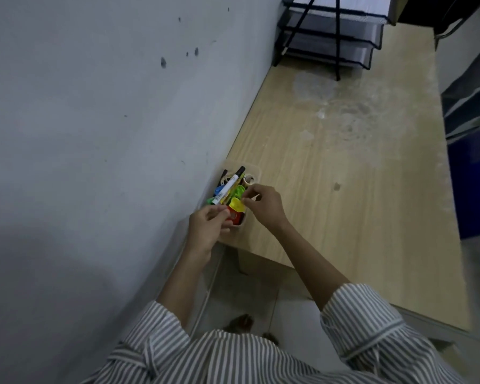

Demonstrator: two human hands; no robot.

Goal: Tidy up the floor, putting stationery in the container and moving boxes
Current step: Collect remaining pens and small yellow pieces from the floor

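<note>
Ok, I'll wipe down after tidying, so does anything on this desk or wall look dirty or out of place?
Yes. Whitish dried smears cover the desk between the container and the mesh trays, and dark spots mark the wall. A white marker lies slanted across the container's contents instead of sitting down inside.

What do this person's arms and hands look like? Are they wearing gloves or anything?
No gloves: the left hand and right hand are bare, with no ring or watch that I can see. The person wears a shirt with thin grey and white stripes; its left sleeve and right sleeve end near the elbows, leaving the forearms uncovered.
</note>
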